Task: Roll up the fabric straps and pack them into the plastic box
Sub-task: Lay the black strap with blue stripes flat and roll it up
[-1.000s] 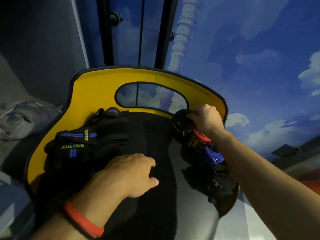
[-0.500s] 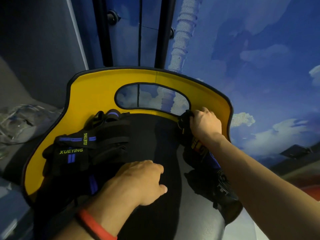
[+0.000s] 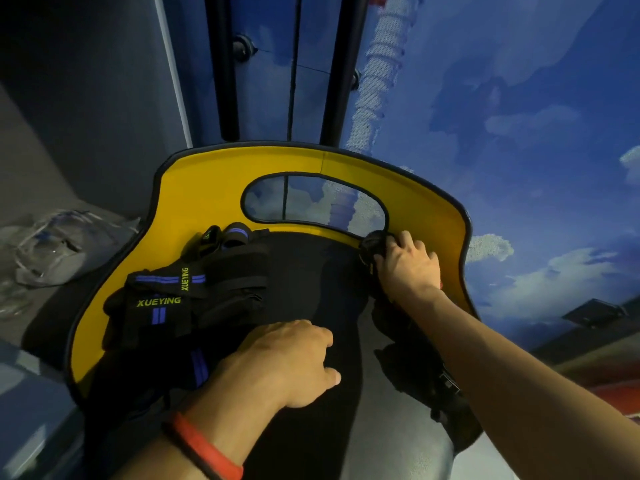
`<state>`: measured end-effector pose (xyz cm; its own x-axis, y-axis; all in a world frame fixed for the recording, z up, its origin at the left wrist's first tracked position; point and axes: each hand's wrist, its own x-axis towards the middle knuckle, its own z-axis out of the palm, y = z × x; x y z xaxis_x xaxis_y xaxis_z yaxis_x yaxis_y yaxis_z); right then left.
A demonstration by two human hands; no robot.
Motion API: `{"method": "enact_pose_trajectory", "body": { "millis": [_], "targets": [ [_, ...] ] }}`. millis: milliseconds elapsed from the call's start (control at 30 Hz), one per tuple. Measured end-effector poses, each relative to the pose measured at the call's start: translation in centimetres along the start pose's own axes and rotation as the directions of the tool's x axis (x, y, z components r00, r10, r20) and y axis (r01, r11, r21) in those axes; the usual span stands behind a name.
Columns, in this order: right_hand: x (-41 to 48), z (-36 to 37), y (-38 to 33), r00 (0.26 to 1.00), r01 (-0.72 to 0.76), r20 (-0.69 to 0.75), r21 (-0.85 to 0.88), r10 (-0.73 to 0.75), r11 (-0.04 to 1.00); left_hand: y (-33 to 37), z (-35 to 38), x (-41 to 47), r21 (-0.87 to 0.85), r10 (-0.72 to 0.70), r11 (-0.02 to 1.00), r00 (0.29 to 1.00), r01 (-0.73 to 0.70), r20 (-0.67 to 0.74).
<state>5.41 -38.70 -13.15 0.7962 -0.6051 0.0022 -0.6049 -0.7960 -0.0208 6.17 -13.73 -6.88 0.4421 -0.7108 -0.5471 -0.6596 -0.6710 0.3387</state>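
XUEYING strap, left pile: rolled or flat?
Flat. The XUEYING strap lies unrolled, lettering fully readable, atop other black straps.

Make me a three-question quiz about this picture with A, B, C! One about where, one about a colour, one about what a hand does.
1. Where is the rolled strap that the right hand grips?
A. On the yellow chair
B. Inside a box
C. On the floor
2. What colour are the letters on the XUEYING strap?
A. Red
B. White
C. Green
3. What is the left hand doing?
A. Resting on black fabric
B. Waving in the air
C. Holding a roll
1 A: the roll sits against the yellow part. 2 C: green letters. 3 A: its fingers lie on the fabric.
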Motion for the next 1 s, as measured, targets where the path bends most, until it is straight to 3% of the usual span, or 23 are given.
{"method": "enact_pose_trajectory", "body": {
  "millis": [133, 300, 433, 600, 667, 800, 1000],
  "targets": [
    [-0.6, -0.9, -0.4, 0.999, 0.024, -0.036, -0.049, -0.026, 0.999, -1.3, -0.9, -0.9, -0.012, -0.011, 1.0, 0.999, 0.011, -0.03],
    [-1.7, -1.8, -3.4, 0.967, 0.224, -0.105, -0.07, -0.23, 0.972, -2.9, -1.5, -2.5, -0.031, -0.047, 0.998, 0.997, 0.045, -0.058],
    [-3.6, -1.5, -7.7, 0.931, 0.363, 0.024, 0.049, -0.364, 0.931, -4.1, -1.5, -3.7, -0.045, -0.088, 0.995, 0.994, 0.086, -0.062],
    [-5.8, 0.0, -12.8, 0.832, 0.494, 0.17, 0.206, -0.528, 0.845, -6.6, -1.5, -5.0, -0.07, -0.141, 0.988, 0.985, 0.134, -0.096],
    [-6.1, 0.7, -14.7, 0.791, 0.57, 0.148, 0.175, -0.593, 0.803, -7.9, -1.5, -5.6, -0.059, -0.151, 0.988, 0.982, 0.145, -0.113],
    [-6.3, 2.2, -18.0, 0.704, 0.705, 0.197, -0.086, -0.682, 0.704, -10.3, -1.3, -6.5, -0.07, -0.191, 0.98, 0.977, 0.184, -0.097],
    [-6.1, 2.2, -18.6, 0.764, 0.637, 0.215, -0.101, -0.608, 0.764, -11.9, -1.5, -7.1, -0.084, -0.206, 0.977, 0.974, 0.198, -0.092]
  ]
}}
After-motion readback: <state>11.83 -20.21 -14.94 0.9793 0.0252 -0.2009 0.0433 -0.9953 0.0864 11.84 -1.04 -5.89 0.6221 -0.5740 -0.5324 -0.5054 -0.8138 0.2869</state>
